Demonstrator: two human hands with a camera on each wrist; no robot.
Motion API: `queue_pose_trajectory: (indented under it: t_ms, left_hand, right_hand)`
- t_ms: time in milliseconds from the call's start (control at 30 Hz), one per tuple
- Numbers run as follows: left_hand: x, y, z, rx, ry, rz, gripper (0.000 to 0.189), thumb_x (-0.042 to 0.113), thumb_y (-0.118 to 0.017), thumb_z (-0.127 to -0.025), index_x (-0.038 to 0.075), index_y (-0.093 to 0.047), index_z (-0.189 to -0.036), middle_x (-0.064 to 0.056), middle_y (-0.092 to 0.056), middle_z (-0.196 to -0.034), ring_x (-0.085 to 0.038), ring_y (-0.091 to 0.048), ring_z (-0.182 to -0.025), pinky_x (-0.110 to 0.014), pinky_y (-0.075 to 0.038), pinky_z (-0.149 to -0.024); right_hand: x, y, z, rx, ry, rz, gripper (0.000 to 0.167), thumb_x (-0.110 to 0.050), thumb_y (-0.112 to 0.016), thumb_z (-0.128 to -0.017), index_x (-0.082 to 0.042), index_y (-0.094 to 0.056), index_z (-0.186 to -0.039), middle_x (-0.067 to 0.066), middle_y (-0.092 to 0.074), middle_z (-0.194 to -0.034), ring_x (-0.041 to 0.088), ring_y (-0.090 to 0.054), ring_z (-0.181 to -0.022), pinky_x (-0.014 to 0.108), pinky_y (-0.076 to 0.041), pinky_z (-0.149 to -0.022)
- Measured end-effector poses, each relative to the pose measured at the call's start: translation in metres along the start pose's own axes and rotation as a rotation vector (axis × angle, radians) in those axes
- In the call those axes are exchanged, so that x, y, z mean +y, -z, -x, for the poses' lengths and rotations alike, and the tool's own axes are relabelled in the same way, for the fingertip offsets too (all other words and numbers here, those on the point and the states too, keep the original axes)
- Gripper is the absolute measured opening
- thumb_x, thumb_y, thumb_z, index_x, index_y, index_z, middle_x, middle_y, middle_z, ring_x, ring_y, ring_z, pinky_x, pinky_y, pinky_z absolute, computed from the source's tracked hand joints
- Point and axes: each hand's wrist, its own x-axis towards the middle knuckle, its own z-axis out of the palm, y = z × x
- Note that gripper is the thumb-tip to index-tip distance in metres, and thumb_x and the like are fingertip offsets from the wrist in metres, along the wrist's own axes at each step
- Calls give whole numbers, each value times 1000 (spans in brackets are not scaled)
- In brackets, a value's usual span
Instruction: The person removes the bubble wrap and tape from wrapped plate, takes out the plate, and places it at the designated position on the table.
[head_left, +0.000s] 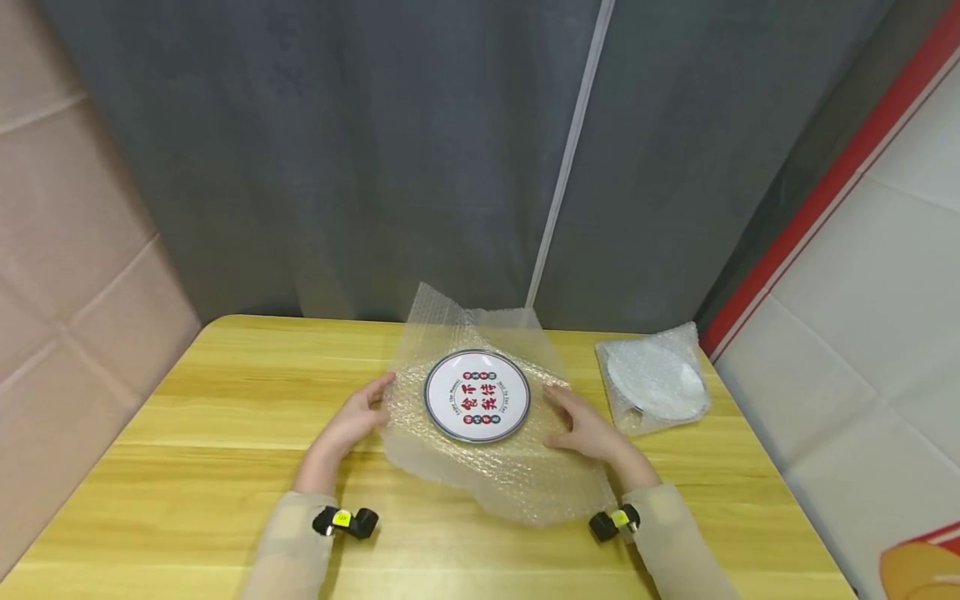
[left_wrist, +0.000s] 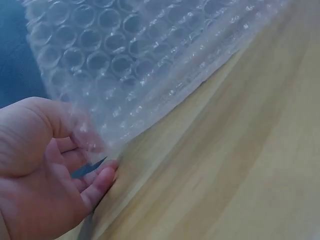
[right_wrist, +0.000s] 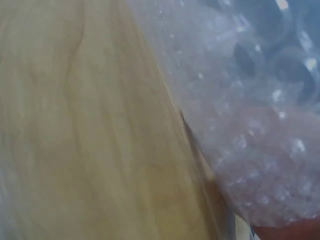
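The plate (head_left: 477, 396) lies print-up on the wrap (head_left: 517, 479), whose long axis runs far-left to near-right on the desk (head_left: 225, 400). Left hand (head_left: 358, 418) and right hand (head_left: 590, 430) touch its sides; pinching cannot be determined. Wrist views alone show digits (left_wrist: 84, 131) through it.

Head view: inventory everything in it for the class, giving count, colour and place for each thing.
Table: 1, yellow wood grain, foreground
Bubble wrap sheet: 1, clear, table's middle
Printed plate: 1, white with dark rim and red characters, on the sheet
Bubble-wrapped disc: 1, white, table's right
Curtain: 1, dark grey with pale strip, behind table
Left wall: 1, pinkish beige, left
Right wall: 1, white with red band, right
Wrist cameras: 2, black with yellow labels, at the cuffs
Sleeves: 2, cream, bottom
Left hand: 1, bare, sheet's left edge
Right hand: 1, bare, sheet's right side
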Motion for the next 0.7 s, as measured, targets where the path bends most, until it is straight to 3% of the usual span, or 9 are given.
queue_pose_trajectory:
  t_ms: [100,267,400,567,700]
  left_hand:
    - [-1,0,0,-23,-38,-49,80,-12,-51,-75,0,-25,-149,-25,-28,-150,-38,-38,-127,-42,-41,-97]
    - [-3,1,-2,-57,-56,-101,84,-12,-53,-73,0,-22,-150,-22,-18,-154,-41,-32,-132,-47,-37,-103]
    - [-4,2,-2,-71,-73,-173,87,-11,-55,-72,-1,-20,-150,-23,-13,-155,-44,-18,-138,-56,-20,-110]
    - [-5,3,-5,-67,-113,-336,93,-7,-62,-66,-4,-20,-149,-20,-1,-157,-46,-3,-140,-62,-8,-110]
    - [-6,4,-5,-77,-118,-400,97,-3,-66,-64,-5,-21,-149,-17,5,-158,-49,1,-139,-67,-8,-107]
  right_hand:
    - [-2,1,2,-9,-35,44,89,-24,-81,-75,0,-34,-147,26,-28,-149,45,-22,-137,59,-15,-110]
    - [-2,4,1,-25,-73,112,94,-33,-82,-73,1,-33,-146,26,-27,-149,47,-21,-136,61,-15,-110]
    - [-2,7,0,-48,-88,131,97,-38,-81,-72,1,-32,-147,28,-21,-151,48,-18,-137,62,-14,-109]
    - [-1,10,0,-69,-107,149,100,-41,-81,-72,1,-31,-147,28,-15,-153,48,-16,-137,63,-13,-109]
    - [3,10,1,-87,-114,172,102,-46,-79,-72,3,-29,-147,28,-13,-153,48,-15,-138,63,-12,-109]
